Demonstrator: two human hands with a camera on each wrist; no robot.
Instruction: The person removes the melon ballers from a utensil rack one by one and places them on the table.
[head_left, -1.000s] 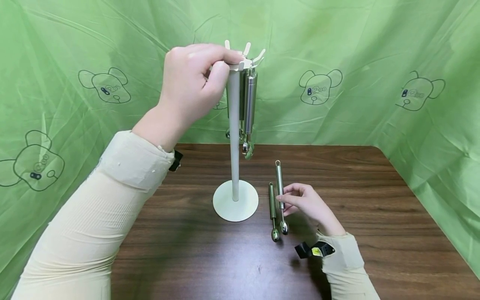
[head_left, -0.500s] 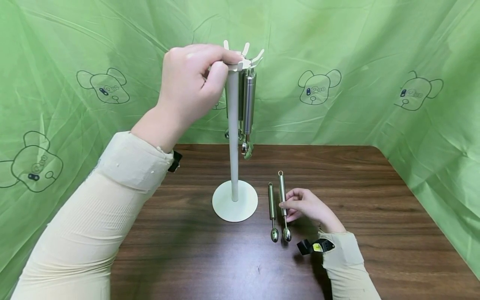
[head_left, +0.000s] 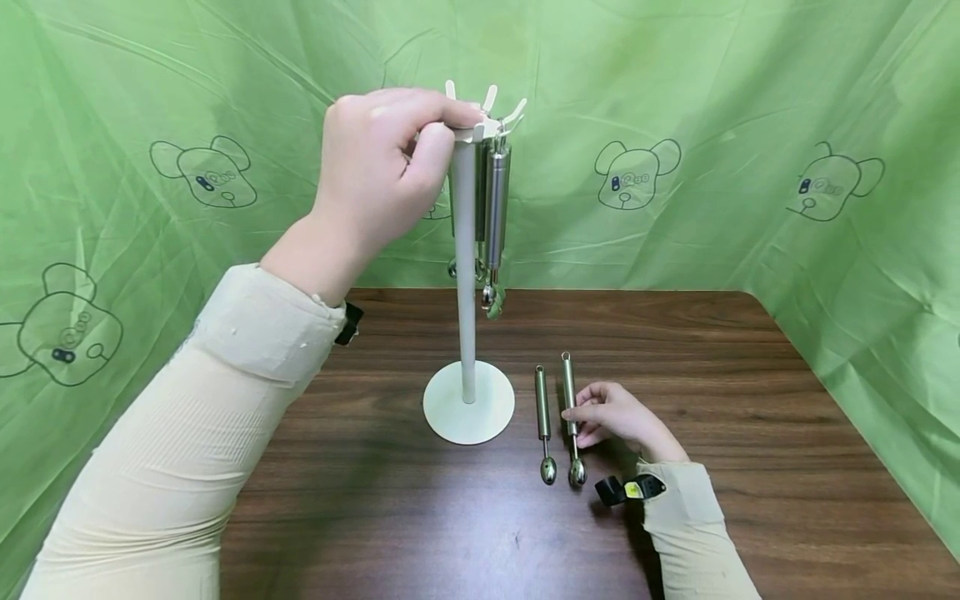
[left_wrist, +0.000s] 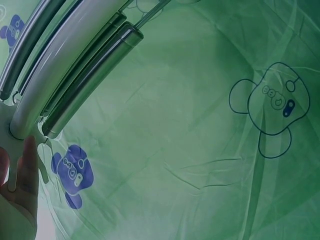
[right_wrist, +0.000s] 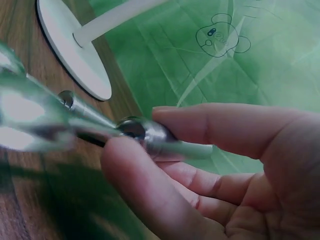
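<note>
My left hand (head_left: 375,162) grips the hooked top of a white utensil stand (head_left: 467,292). In the left wrist view, the fingers (left_wrist: 30,170) of this hand lie at the hooks. Several steel-handled utensils (head_left: 497,200) hang from the stand, partly behind its pole. At the right, my right hand (head_left: 618,421) pinches the handle of a steel melon baller (head_left: 568,383) between thumb and fingers. Its oval scoop points toward me and looms blurred in the right wrist view. A second melon baller (head_left: 542,404) lies just left of it, almost parallel, on the table.
The stand's round white base (head_left: 442,412) rests on the dark wooden table (head_left: 712,358), left of both loose melon ballers. Green fabric (head_left: 555,67) with bear-face drawings surrounds the table's back and sides. Black wrist cameras sit at both cuffs.
My right hand has drawn the melon baller toward me and slightly right, widening its gap from the second one. The left hand keeps its grip on the stand's top.
</note>
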